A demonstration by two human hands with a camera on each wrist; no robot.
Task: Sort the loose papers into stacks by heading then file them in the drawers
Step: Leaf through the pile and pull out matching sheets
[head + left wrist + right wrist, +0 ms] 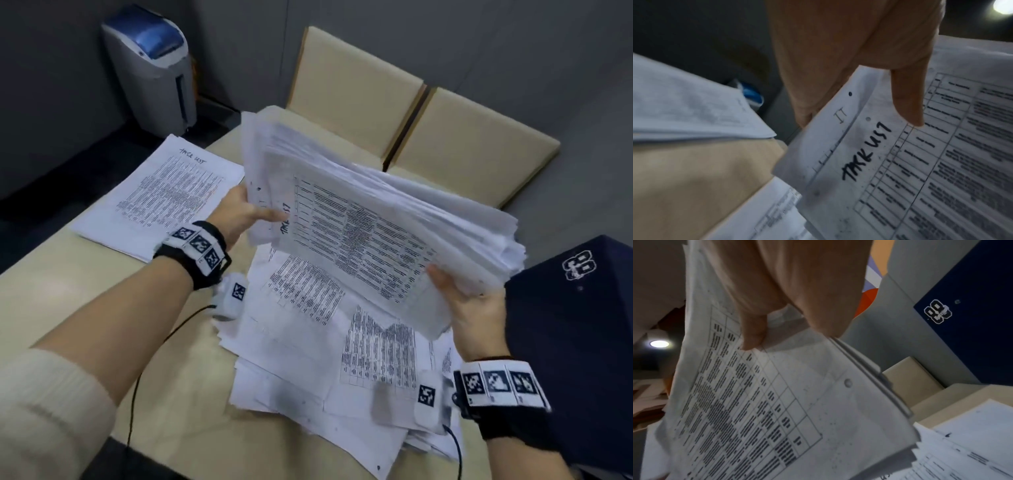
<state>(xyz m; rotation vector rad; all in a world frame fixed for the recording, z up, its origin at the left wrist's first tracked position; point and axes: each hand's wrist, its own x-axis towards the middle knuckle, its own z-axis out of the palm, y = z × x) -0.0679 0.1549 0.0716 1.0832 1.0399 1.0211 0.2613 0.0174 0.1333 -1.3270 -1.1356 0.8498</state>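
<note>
Above the table [102, 308], both hands grip a thick, fanned bundle of papers [376, 219], top sheet apparently headed "TASK LIST".

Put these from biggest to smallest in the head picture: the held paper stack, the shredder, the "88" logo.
1. held paper stack, nearest the camera, so it may only look biggest
2. shredder, farther away
3. "88" logo
</note>
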